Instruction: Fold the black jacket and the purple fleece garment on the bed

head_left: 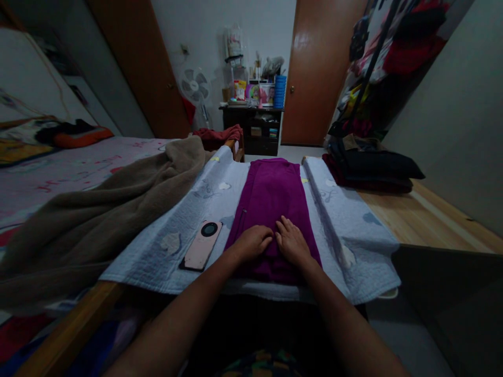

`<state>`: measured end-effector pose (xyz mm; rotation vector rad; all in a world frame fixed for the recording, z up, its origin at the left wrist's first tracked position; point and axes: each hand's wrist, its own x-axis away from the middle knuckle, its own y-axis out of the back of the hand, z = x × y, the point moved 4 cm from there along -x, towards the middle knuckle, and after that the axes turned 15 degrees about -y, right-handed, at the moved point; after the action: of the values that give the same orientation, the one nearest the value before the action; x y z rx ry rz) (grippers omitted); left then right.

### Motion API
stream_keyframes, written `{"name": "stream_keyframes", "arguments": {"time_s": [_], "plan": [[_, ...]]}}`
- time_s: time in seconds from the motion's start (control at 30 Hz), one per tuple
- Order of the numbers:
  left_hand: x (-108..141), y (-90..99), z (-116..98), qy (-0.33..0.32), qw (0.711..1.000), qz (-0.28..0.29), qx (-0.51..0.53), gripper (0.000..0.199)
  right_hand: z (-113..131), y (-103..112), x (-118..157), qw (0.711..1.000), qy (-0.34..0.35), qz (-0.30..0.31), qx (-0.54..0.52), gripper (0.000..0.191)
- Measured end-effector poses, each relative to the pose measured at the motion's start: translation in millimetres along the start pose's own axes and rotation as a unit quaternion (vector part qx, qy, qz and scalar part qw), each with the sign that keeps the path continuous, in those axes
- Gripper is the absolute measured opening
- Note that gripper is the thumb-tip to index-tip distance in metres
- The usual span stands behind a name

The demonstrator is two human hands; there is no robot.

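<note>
A purple garment, folded into a long panel with a short zip on its left side, lies on a pale quilted cloth. My left hand rests on the garment's near part, fingers slightly bent and thumb apart. Beside it, my right hand lies flatter on the same fabric with its fingers spread. The two hands almost meet at the fingertips, and neither grips the cloth visibly. To the left of the garment, a pink phone with a round black camera ring lies face down on the quilted cloth.
A brown blanket covers the bed's edge at left. Folded dark clothes are stacked on a wooden board at right. Farther back stand a fan, a dark cabinet and a rack of hanging clothes.
</note>
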<state>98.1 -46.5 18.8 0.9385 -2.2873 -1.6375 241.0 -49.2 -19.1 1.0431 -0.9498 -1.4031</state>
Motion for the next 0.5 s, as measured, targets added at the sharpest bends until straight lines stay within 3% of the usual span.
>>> {"name": "stream_keyframes", "arguments": {"time_s": [0.13, 0.3, 0.5], "plan": [[-18, -1.5, 30, 0.060, 0.990, -0.093, -0.089, 0.035, 1, 2, 0, 1.000, -0.008, 0.004, 0.008, 0.049], [-20, -22.4, 59, 0.107, 0.985, -0.040, -0.127, 0.048, 2, 2, 0, 1.000, -0.005, 0.006, 0.010, 0.049], [-15, -30.8, 65, 0.108, 0.981, -0.044, -0.154, 0.051, 1, 1, -1, 1.000, -0.005, 0.005, 0.003, 0.051]]}}
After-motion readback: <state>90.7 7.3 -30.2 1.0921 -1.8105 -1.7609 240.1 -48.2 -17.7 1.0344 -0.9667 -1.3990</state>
